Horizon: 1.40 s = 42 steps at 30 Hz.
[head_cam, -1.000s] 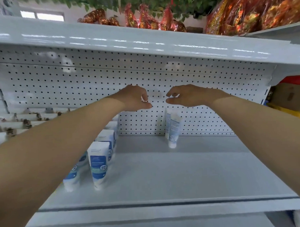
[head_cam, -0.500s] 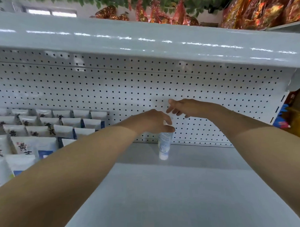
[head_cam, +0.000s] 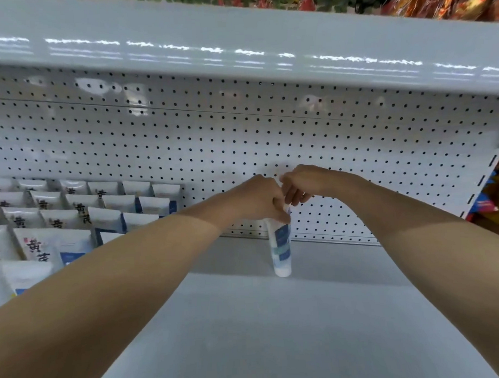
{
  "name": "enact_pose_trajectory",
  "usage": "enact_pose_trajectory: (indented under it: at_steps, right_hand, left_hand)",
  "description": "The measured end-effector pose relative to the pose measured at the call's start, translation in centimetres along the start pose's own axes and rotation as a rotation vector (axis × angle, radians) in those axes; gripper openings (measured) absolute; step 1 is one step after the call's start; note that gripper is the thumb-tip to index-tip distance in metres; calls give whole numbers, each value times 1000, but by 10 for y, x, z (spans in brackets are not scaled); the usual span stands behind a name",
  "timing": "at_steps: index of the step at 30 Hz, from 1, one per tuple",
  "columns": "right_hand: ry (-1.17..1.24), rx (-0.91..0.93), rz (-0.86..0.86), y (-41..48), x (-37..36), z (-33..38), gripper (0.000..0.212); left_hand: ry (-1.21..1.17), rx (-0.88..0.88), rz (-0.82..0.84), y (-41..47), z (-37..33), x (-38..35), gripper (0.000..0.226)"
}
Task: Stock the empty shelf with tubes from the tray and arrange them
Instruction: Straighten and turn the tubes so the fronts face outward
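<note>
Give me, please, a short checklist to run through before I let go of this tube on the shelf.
1. The white tube with a blue label stands cap-down on the grey metal shelf: ok.
2. The tube is roughly upright: ok.
3. The left hand pinches the tube's top: ok.
4. The right hand grips the tube too: cannot tell.
5. The tube is clear of the white perforated back panel: cannot tell.
6. The tube stands apart from the white pouches on the left: ok.
</note>
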State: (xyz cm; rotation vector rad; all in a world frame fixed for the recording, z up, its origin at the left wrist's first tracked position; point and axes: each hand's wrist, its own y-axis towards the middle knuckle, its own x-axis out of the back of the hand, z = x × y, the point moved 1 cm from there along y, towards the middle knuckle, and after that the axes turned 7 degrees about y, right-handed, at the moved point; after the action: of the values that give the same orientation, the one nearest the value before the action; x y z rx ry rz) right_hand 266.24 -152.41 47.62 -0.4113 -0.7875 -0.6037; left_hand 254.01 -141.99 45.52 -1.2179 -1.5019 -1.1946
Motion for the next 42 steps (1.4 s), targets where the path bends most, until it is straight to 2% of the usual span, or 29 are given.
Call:
enact_pose_trajectory:
  at_steps: [2, 3, 7, 13, 17, 20, 26, 42]
  right_hand:
    - [-91, 21, 14, -1, 0, 1, 18]
    - [-163, 54, 13, -2, 0, 0, 14]
    - [-293, 152, -77, -7, -3, -11, 19]
    - [-398, 284, -219, -7, -8, -22, 11]
    - [-314, 236, -207, -3, -13, -23, 10]
    - [-235, 213, -265, 3, -19, -18, 9]
    - [-137, 268, -269, 19, -35, 8, 10]
    - [-187, 315, -237, 61, -69, 67, 10]
  left_hand:
    - [14, -17, 8, 0, 3, 0, 14]
    - [26, -23, 6, -1, 5, 0, 17]
    - [40, 41, -2, -2, 14, 1, 34]
    - [104, 60, 29, -3, 24, 4, 18]
    - [159, 74, 49, -6, 35, 18, 16]
    - [228, 106, 50, -9, 52, 31, 14]
    - [290, 201, 39, -13, 93, 46, 16]
    - [419, 250, 44, -12, 150, 51, 14]
